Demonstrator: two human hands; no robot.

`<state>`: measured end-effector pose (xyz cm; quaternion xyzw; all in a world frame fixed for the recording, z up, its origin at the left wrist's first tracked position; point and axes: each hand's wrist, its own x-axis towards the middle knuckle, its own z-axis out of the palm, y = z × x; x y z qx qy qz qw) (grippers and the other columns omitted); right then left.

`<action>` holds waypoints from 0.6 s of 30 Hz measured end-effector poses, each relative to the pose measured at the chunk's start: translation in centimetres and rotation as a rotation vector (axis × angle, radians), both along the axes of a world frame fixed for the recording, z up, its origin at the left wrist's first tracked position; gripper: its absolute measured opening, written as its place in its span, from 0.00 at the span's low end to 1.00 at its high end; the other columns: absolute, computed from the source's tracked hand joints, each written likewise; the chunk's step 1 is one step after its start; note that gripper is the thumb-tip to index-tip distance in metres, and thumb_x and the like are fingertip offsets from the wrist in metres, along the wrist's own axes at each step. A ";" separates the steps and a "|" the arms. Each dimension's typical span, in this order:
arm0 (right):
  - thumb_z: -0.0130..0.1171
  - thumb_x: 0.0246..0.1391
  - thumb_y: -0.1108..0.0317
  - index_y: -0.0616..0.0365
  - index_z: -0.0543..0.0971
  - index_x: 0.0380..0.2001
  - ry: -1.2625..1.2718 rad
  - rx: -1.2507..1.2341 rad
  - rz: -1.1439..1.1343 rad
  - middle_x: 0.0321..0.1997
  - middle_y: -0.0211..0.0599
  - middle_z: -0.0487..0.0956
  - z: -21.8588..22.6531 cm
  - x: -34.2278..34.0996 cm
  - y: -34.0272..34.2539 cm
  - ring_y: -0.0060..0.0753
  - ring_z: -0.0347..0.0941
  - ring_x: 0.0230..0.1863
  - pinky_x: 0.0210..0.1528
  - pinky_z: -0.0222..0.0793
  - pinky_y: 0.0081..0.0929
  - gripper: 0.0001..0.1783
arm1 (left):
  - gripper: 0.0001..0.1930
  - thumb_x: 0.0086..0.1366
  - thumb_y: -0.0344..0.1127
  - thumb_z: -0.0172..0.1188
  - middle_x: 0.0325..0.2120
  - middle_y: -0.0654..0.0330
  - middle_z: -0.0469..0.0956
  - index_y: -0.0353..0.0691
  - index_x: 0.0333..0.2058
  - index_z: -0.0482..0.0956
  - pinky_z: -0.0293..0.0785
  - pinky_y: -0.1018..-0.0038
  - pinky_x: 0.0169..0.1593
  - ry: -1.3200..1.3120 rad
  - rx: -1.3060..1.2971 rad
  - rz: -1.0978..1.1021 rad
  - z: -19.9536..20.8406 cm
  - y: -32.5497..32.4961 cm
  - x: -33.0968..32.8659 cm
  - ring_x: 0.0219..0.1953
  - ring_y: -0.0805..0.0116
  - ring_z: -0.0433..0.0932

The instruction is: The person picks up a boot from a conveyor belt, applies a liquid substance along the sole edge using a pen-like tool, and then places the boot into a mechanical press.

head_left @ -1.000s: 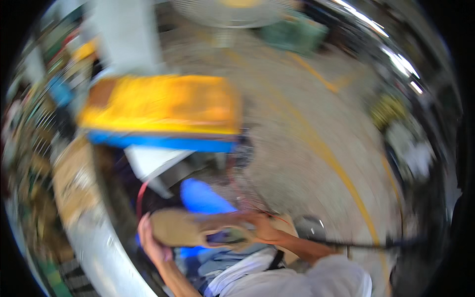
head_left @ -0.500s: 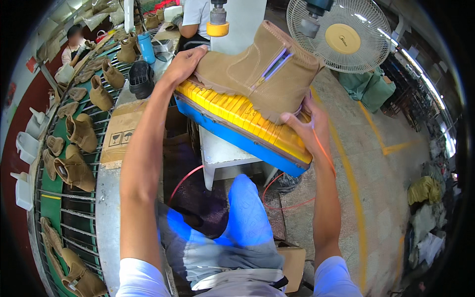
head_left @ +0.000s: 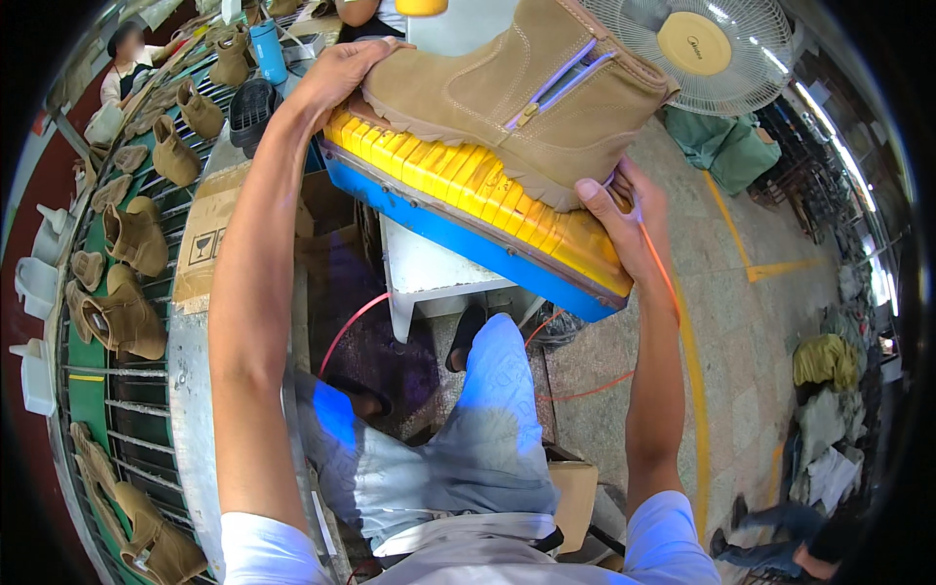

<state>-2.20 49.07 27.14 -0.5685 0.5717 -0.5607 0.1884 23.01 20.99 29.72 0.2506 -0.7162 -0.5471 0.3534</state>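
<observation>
A tan ankle boot (head_left: 468, 90) with a side zip lies sole down on a yellow ribbed pad (head_left: 439, 171), its toe to the left. The pad fills the top of a blue box-like base (head_left: 468, 246), which tilts down to the right. At the toe, my left hand (head_left: 343, 76) is closed over the boot's tip. My right hand (head_left: 634, 216) grips the heel end, its thumb against the sole's edge and its other fingers partly hidden behind. An orange cord (head_left: 659, 263) runs down past my right wrist.
Left, a roller conveyor (head_left: 141, 405) carries several tan boots and insoles. A pale metal stand (head_left: 429, 268) is beneath the blue base. A fan (head_left: 694, 44) stands far right, with a yellow cylinder (head_left: 421, 6) at the top. Another person's legs (head_left: 780, 536) show lower right.
The boot sits slightly higher and looks larger, with both hands still on it. The view has shifted, so the yellow cylinder is mostly cut off. A person's legs have appeared at lower right.
</observation>
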 end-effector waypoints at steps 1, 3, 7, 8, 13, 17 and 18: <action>0.70 0.55 0.58 0.73 0.70 0.59 0.005 0.001 0.000 0.57 0.51 0.78 0.0 -0.2 0.1 0.38 0.74 0.59 0.65 0.64 0.33 0.37 | 0.22 0.74 0.48 0.54 0.45 0.53 0.83 0.38 0.57 0.79 0.88 0.73 0.37 -0.002 0.002 0.004 0.0 0.1 -0.1 0.42 0.63 0.86; 0.70 0.55 0.59 0.73 0.71 0.59 0.012 0.005 0.005 0.57 0.51 0.78 0.4 0.0 0.3 0.37 0.74 0.58 0.65 0.65 0.33 0.36 | 0.22 0.73 0.48 0.55 0.43 0.52 0.84 0.36 0.55 0.79 0.88 0.73 0.36 -0.009 0.003 0.014 0.1 0.3 -0.1 0.41 0.62 0.87; 0.70 0.55 0.60 0.73 0.71 0.58 -0.008 0.004 0.032 0.56 0.50 0.79 0.2 0.0 0.1 0.35 0.74 0.58 0.64 0.65 0.33 0.35 | 0.22 0.72 0.47 0.57 0.41 0.51 0.84 0.32 0.52 0.79 0.88 0.73 0.34 -0.042 0.067 0.025 0.4 0.5 0.7 0.40 0.62 0.87; 0.70 0.55 0.60 0.73 0.71 0.58 0.012 0.018 0.038 0.56 0.50 0.79 0.0 0.0 0.1 0.35 0.74 0.58 0.64 0.65 0.33 0.35 | 0.22 0.72 0.47 0.57 0.41 0.51 0.84 0.32 0.51 0.79 0.89 0.72 0.34 -0.045 0.079 0.023 0.4 0.6 1.0 0.40 0.62 0.87; 0.69 0.56 0.58 0.73 0.70 0.61 0.079 0.065 0.046 0.59 0.51 0.77 0.0 -1.3 0.3 0.35 0.73 0.59 0.65 0.64 0.34 0.38 | 0.21 0.72 0.47 0.58 0.40 0.55 0.84 0.33 0.50 0.80 0.87 0.74 0.40 -0.064 0.037 0.125 0.9 2.7 1.3 0.39 0.68 0.85; 0.60 0.63 0.54 0.69 0.68 0.64 0.114 -0.003 0.038 0.61 0.52 0.76 -0.6 -2.9 -0.1 0.38 0.69 0.64 0.68 0.59 0.36 0.35 | 0.20 0.72 0.49 0.57 0.36 0.63 0.82 0.37 0.46 0.83 0.77 0.79 0.44 -0.072 -0.086 0.249 0.0 4.1 2.5 0.37 0.78 0.78; 0.56 0.66 0.55 0.68 0.68 0.65 0.072 -0.085 -0.007 0.60 0.51 0.76 -1.3 -2.7 0.1 0.38 0.68 0.65 0.70 0.57 0.36 0.33 | 0.20 0.72 0.49 0.57 0.35 0.63 0.81 0.37 0.46 0.83 0.76 0.79 0.44 -0.029 -0.106 0.261 -0.5 5.1 2.9 0.36 0.79 0.76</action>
